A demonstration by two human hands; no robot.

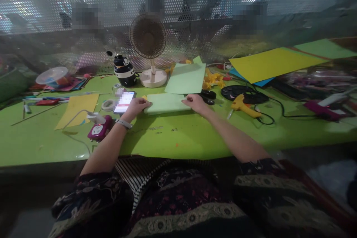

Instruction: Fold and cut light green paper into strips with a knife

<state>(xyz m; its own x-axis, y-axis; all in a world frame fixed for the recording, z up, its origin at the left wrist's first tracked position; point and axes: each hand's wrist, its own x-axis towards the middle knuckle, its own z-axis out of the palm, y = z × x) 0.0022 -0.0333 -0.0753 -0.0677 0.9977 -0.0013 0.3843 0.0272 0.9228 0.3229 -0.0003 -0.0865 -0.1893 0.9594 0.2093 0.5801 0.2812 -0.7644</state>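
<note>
A pale green sheet of paper [167,103] lies before me, its near side curled or folded over. My left hand [137,107] pinches the left end of this paper between thumb and fingers. At its right end, my right hand [194,103] pinches the edge in the same way. Another light green sheet [186,78] lies flat just behind. Close to my left hand is a phone [124,102] with its screen lit. Dark-handled scissors [208,96], partly covered, lie beyond my right hand.
A white fan [153,78] and a dark bottle [124,72] stand at the back. To the right are a yellow glue gun [244,107] with its cable, a black round tray [242,94] and a large yellow sheet [275,63]. A purple power socket [99,128] sits by my left forearm.
</note>
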